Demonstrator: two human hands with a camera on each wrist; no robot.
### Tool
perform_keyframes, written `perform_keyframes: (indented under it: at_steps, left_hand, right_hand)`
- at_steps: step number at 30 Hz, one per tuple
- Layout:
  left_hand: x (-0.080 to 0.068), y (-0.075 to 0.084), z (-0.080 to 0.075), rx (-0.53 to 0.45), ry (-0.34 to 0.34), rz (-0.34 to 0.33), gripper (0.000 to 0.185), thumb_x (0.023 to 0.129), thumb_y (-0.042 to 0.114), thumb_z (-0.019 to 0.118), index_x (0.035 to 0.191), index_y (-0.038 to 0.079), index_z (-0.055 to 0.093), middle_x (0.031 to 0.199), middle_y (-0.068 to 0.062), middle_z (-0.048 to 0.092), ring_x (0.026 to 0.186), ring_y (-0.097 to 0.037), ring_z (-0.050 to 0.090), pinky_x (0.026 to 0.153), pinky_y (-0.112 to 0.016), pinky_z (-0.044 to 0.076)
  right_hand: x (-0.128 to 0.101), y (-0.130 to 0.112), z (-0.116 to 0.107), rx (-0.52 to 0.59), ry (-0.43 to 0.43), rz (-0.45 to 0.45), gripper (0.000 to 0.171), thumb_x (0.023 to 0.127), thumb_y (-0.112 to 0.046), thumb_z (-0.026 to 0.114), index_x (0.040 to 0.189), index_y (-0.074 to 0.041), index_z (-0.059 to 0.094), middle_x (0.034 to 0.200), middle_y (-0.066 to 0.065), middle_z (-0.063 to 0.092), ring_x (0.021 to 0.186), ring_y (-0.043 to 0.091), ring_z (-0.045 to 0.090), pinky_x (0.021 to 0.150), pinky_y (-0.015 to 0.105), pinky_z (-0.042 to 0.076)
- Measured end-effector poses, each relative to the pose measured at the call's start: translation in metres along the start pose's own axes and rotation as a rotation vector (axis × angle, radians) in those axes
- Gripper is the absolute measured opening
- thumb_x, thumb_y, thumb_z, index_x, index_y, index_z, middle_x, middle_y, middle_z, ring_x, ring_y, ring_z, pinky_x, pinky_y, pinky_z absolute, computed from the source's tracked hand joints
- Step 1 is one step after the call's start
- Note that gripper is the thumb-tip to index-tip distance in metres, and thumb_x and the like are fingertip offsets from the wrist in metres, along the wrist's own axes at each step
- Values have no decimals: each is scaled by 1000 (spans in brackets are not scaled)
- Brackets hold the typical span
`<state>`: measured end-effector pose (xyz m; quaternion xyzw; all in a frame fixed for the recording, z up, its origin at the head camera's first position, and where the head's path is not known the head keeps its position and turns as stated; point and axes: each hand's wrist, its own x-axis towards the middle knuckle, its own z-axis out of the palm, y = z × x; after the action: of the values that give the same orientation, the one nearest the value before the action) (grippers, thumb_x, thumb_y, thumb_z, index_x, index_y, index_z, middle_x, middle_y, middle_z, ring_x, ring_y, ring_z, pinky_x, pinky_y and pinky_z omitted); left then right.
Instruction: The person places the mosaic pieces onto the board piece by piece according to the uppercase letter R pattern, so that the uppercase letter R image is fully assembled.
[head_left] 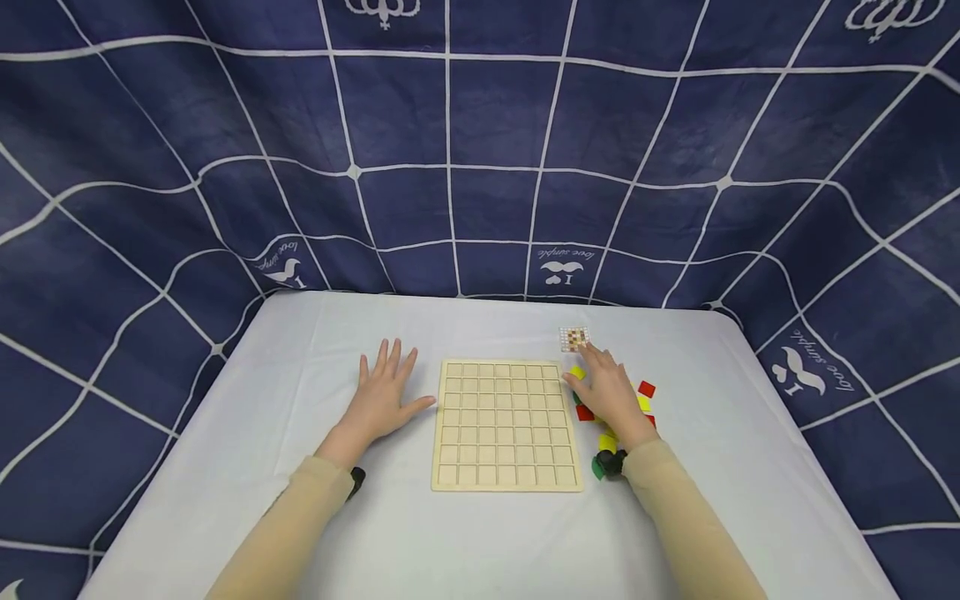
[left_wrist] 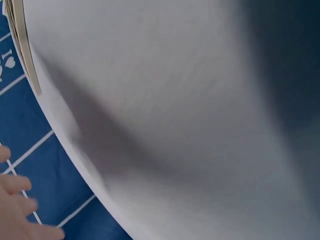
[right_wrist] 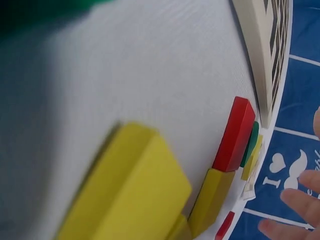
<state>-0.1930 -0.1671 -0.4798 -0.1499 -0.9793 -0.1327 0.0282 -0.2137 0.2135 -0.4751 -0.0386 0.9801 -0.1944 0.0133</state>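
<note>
My left hand [head_left: 380, 398], fingers spread and holding nothing, is left of a pale wooden grid board [head_left: 507, 427]; its thumb points toward the board's left edge. On the board's other side my right hand [head_left: 607, 392] is over a group of coloured blocks, its fingers extended. Its fingertips reach the lower edge of a small printed pattern card [head_left: 573, 337]. Around that hand show a red block [head_left: 647, 389], a yellow block [head_left: 607, 442] and a green piece [head_left: 597, 468]; the hand hides some others. The right wrist view has a large yellow block [right_wrist: 132, 187] and a red block [right_wrist: 235, 135] up close.
A white cloth [head_left: 480, 542] covers the table. Dark blue fabric with white grid lines [head_left: 495, 200] hangs behind it and at both sides. Each wrist wears a black strap-on camera [head_left: 611, 461], the right one close to the green piece.
</note>
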Motion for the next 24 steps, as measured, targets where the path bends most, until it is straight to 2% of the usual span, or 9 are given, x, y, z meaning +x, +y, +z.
perform_keyframes:
  at_steps: [6, 11, 16, 24]
  left_hand:
    - [-10, 3, 5, -70, -123, 35, 91, 86, 60, 65, 154, 9, 34, 162, -24, 20, 151, -45, 12, 118, -69, 10]
    - [-12, 9, 6, -173, -212, 28, 90, 84, 59, 68, 153, 12, 36, 161, -23, 22, 150, -44, 14, 120, -64, 13]
    - [-13, 14, 7, -207, -278, 31, 87, 83, 56, 70, 152, 13, 39, 161, -23, 22, 151, -44, 13, 121, -62, 14]
    - [-15, 18, 12, -168, -325, 36, 86, 82, 54, 73, 151, 14, 41, 162, -22, 22, 151, -42, 12, 122, -58, 15]
  right_hand:
    - [1, 0, 2, 94, -17, 32, 65, 97, -37, 62, 147, 0, 43, 150, 22, 44, 140, 40, 39, 116, 55, 33]
    - [9, 0, 5, 150, -41, 110, 52, 96, -31, 63, 138, 0, 54, 136, 21, 55, 122, 36, 53, 111, 51, 42]
    - [17, 1, 7, 180, -75, 194, 46, 96, -28, 64, 133, -1, 58, 124, 22, 55, 104, 32, 51, 100, 45, 49]
    - [25, 0, 7, 202, -97, 254, 38, 95, -21, 66, 126, 1, 61, 115, 20, 54, 99, 30, 50, 88, 37, 50]
